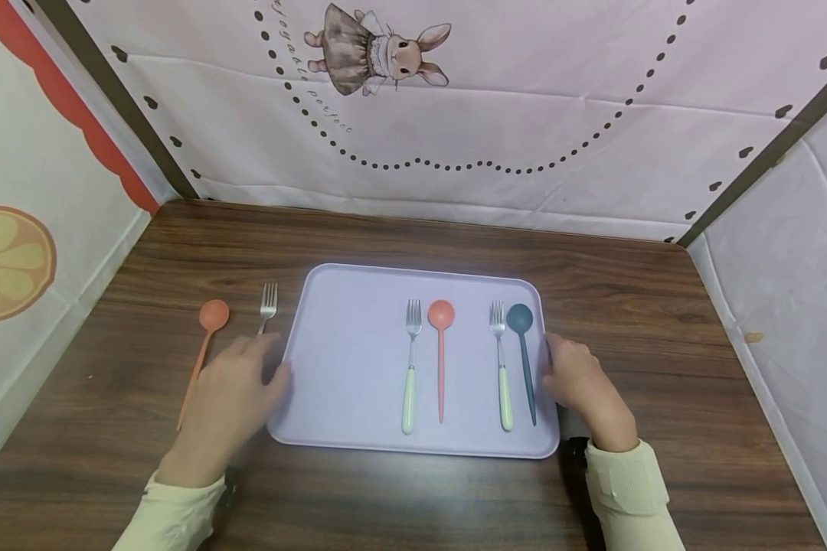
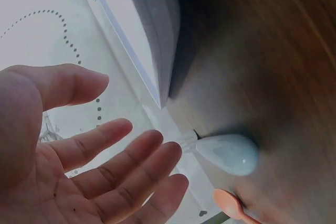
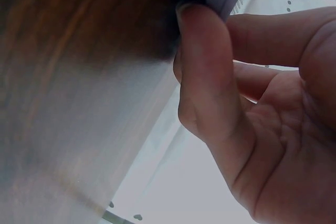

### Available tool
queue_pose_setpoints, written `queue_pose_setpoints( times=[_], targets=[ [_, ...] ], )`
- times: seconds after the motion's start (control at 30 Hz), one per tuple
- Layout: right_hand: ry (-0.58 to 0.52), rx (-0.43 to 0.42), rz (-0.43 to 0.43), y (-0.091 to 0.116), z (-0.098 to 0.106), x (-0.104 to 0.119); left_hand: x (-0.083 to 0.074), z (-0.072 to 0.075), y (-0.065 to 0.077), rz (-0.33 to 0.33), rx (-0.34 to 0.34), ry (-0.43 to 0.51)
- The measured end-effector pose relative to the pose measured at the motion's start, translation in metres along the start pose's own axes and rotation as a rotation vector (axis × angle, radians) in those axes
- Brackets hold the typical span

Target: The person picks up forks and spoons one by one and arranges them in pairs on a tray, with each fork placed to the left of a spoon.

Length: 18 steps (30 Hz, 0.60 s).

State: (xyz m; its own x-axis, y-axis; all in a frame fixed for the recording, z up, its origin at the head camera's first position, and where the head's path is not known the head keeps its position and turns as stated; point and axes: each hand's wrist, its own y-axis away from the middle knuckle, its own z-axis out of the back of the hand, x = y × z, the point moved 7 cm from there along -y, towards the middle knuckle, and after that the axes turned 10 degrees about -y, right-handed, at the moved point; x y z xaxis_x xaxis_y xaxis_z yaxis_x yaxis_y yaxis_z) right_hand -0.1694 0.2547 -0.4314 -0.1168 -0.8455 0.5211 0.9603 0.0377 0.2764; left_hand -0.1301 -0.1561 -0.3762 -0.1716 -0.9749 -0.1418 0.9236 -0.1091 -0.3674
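A lilac tray (image 1: 348, 367) lies on the table, bearing two forks with pale green handles, a coral spoon (image 1: 441, 315) and a dark blue spoon (image 1: 520, 318). At the tray's right edge, my right hand (image 1: 582, 379) pinches the rim, its thumb and curled fingers on either side of it in the right wrist view. My left hand (image 1: 227, 402) hovers left of the tray with fingers spread and nothing in them. It covers the handle of a loose fork (image 1: 268, 302) in the head view; the left wrist view shows that fork's rounded handle end (image 2: 233, 155). Beside it lies an orange spoon (image 1: 213, 315).
The wooden table (image 1: 455, 505) meets a fabric wall (image 1: 524, 115) with a printed rabbit at the back. More fabric panels stand at the left and right sides. Table surface extends in front of the tray and to its right.
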Motion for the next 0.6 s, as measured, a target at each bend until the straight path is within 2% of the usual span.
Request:
queue_pose_setpoints(
  times=[0.17,0.4,0.6],
  targets=[
    [0.004,-0.004,0.005,0.0,0.001,0.001,0.004,0.003,0.001,0.026,-0.004,-0.007],
    [-0.002,-0.004,0.002,0.0,0.001,0.0,0.01,0.0,0.003,0.081,0.049,-0.001],
    [-0.006,-0.004,0.008,0.0,0.0,0.0,0.014,-0.003,0.004,0.07,0.049,-0.021]
  ],
)
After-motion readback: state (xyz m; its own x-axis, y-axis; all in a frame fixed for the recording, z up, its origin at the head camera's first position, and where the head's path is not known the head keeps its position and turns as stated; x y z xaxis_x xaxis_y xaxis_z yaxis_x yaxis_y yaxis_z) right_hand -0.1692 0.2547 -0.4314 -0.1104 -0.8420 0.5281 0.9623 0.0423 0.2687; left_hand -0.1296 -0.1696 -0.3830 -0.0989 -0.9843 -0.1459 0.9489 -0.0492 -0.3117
